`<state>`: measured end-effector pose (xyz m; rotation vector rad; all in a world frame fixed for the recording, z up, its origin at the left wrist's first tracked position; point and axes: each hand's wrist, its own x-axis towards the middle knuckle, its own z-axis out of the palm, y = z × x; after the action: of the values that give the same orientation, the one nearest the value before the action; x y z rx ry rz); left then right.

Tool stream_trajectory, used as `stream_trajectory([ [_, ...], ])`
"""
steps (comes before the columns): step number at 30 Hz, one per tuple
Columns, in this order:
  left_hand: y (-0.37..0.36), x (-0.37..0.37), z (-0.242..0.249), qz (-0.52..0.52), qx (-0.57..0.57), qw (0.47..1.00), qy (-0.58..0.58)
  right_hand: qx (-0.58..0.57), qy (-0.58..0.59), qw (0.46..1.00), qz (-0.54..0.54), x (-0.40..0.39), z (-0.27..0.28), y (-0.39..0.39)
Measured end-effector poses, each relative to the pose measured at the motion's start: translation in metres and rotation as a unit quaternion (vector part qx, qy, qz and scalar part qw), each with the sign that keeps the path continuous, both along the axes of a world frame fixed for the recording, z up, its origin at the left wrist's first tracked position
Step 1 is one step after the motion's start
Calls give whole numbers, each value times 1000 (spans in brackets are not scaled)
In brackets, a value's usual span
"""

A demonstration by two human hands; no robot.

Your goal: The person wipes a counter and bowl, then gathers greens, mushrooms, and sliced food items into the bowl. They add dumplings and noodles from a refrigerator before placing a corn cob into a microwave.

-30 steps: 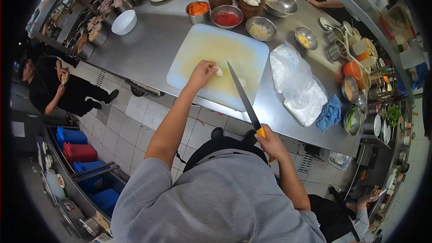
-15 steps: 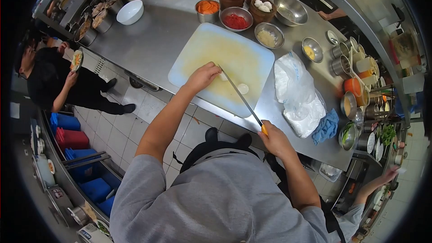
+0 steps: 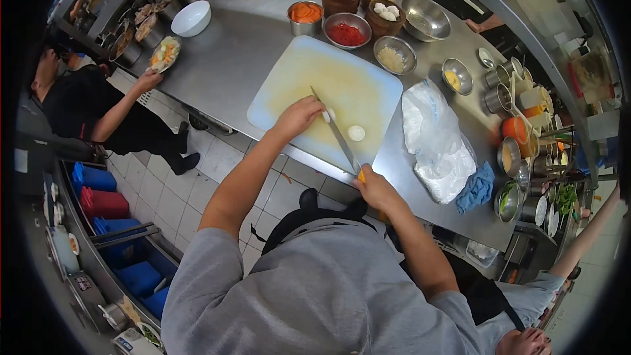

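A long kitchen knife [image 3: 340, 137] has its yellow handle gripped in my right hand [image 3: 381, 190], just past the near edge of the cutting board [image 3: 289, 69]. Its blade slants across the board, tip pointing away. My left hand [image 3: 300, 117] is closed, fingertips pinched on a small white piece of food [image 3: 327, 116] against the blade's side. What kind of food it is, I cannot make out. A second white piece [image 3: 356, 133], round and pale, lies on the board to the right of the blade.
Bowls of carrot slices [image 3: 305, 13] and red strips [image 3: 346, 31] stand beyond the board. A plastic bag [image 3: 437, 138] and blue cloth [image 3: 476, 189] lie right. On the left, a co-worker holds a plate of food [image 3: 164, 54]; another person's arm [image 3: 591, 233] is at far right.
My right hand and the knife handle have moved left and forward, so the blade stands steeper. The co-worker's plate has moved up to the table's edge. The person at right has stretched an arm out.
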<state>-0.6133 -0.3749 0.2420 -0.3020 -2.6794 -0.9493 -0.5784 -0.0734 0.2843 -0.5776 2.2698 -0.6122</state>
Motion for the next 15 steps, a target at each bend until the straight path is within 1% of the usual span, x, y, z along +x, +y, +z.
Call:
stream_trajectory([
  [1,-1,0,-1,-1,8,1000,-11,-1,1,1000,-3,-3,-6,-4],
  [3,-3,5,-2,-4,14,1000,-21,-19,40,999,-4,-8,-10,-8],
  [4,-3,11,-1,11,46,997,-55,-20,41,999,-6,-6,-8,-6],
  [5,-4,14,0,26,78,993,-89,-47,45,997,-30,0,-5,-3],
  [6,-3,13,1,20,79,993,-88,-71,50,995,-57,5,-2,3],
  [7,-2,11,2,24,80,994,-70,-69,52,994,-62,9,-2,10],
  [9,6,4,6,18,84,995,-53,-89,30,984,-153,18,-2,30],
  [10,13,1,13,5,40,999,-16,-86,32,983,-161,21,1,39],
  [11,20,-3,19,-8,-4,1000,22,-70,-8,978,-198,24,6,47],
  [12,26,-3,22,-16,-1,1000,23,-55,-48,970,-234,28,9,55],
  [13,34,-17,24,-54,-53,997,17,-55,-31,964,-258,28,9,60],
  [14,46,-28,27,-89,-107,990,14,-50,-67,961,-265,31,9,64],
  [15,50,-30,25,-81,-142,987,-5,-48,-104,956,-272,34,11,72],
])
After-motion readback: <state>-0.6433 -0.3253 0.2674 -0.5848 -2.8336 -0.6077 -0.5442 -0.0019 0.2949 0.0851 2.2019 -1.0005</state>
